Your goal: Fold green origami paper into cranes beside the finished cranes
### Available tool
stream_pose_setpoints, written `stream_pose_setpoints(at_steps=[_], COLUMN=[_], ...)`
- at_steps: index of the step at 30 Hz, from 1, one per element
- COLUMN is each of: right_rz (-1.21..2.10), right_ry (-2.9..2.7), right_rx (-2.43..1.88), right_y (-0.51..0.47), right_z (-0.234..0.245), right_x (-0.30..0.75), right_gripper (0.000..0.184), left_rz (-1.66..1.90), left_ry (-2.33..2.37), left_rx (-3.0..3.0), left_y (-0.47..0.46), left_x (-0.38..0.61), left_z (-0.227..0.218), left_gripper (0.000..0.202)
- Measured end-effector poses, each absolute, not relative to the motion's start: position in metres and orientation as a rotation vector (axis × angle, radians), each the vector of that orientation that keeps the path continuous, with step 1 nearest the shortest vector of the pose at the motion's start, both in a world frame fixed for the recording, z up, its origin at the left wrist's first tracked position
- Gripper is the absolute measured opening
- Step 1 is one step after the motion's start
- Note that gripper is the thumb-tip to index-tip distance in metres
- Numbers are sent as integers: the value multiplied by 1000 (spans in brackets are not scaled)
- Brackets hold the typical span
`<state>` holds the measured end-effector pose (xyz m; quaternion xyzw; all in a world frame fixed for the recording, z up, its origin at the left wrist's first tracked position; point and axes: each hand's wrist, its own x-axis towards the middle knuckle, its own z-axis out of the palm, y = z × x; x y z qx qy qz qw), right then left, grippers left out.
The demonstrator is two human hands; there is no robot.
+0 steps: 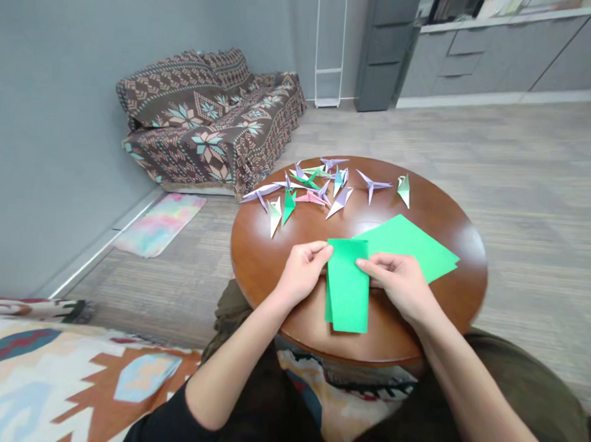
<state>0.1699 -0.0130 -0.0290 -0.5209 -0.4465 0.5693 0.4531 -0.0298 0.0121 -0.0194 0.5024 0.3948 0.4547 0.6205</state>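
A sheet of green paper (350, 291), folded lengthwise with its two layers slightly apart at the lower left, is held upright over the near part of the table. My left hand (306, 268) pinches its upper left corner between thumb and fingers. On the right edge, near the top, my right hand (395, 275) grips it with the thumb in front and the fingers behind. Behind my right hand, flat green paper sheets (409, 244) lie on the table, partly covered by the hand and the folded paper.
Several folded paper cranes (307, 188) in purple, green, pink and white lie at the back left of the round wooden table (253, 258). A pale green crane (404, 189) sits farther right. Beyond are a covered sofa (206, 122), a pastel mat (162, 223) and grey cabinets (485, 59).
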Motion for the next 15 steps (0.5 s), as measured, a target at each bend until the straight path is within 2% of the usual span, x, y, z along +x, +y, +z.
stream_pose_setpoints(at_steps=[8,15], right_rz=[1278,1185], right_ry=[-1142,-1228], right_rx=[-1337,-1336], right_y=[-13,-16], right_z=[-32,-24], right_x=[170,167], right_gripper=[43,44], left_rz=[1078,1163], left_ry=[941,1020], left_rx=[1103,1154], left_y=[11,10], left_x=[-28,-28], left_z=[-17,-14], left_gripper=[44,36])
